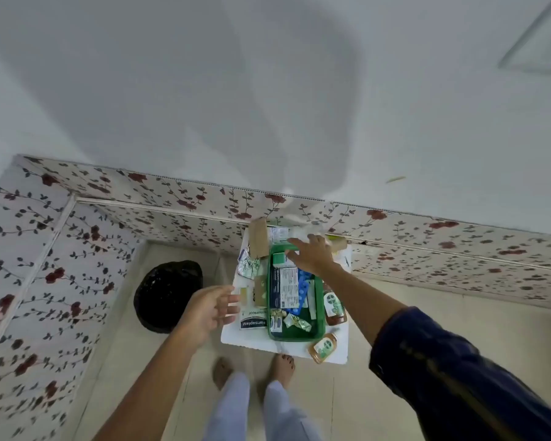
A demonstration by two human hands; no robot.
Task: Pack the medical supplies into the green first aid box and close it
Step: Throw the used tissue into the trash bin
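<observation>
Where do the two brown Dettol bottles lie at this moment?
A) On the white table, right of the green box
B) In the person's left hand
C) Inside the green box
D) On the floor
A: both Dettol bottles lie on the white table beside the green box, outside its right rim.

To your left a black bin bag (167,296) sits on the pale tiled floor (427,332) — near the small white table (337,351). You face a grey wall (268,90) with a floral-patterned band (172,198) — red blooms, dark leaves
</observation>
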